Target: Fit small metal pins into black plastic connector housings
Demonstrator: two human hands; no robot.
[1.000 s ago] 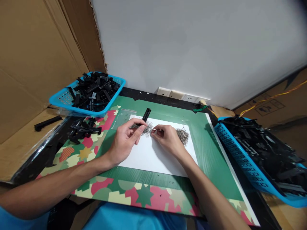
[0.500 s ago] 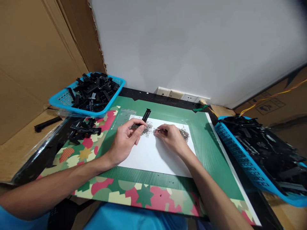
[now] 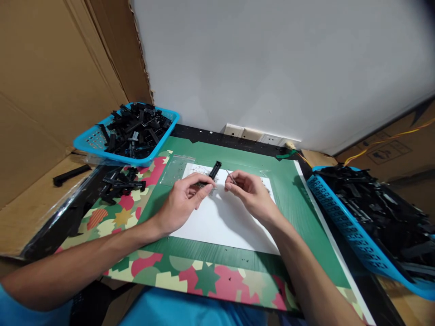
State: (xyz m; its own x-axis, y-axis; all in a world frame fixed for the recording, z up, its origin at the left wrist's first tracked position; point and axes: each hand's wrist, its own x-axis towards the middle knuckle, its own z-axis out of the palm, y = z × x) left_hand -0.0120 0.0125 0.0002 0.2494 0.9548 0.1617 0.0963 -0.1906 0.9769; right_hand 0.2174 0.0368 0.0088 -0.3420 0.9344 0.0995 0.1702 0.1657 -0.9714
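My left hand [image 3: 185,202] is closed around a slim black plastic piece [image 3: 214,170] that sticks up and to the right from between thumb and fingers. My right hand [image 3: 250,192] is lifted just above the white sheet [image 3: 224,221] and pinches a thin metal pin [image 3: 230,176] at its fingertips, a little to the right of the black piece's tip. Small heaps of tiny metal parts [image 3: 201,170] lie on the sheet behind both hands, mostly hidden by them.
A blue basket [image 3: 91,146] heaped with black plastic pieces stands at the back left, with several loose pieces [image 3: 118,183] in front of it. Another blue basket [image 3: 350,233] of black pieces sits at the right edge. Cardboard walls stand on the left. Wall sockets [image 3: 251,134] line the back.
My right hand has risen off the heap of metal parts with a pin in its fingertips. My left hand has shifted slightly right with the black piece. The view has moved a little.
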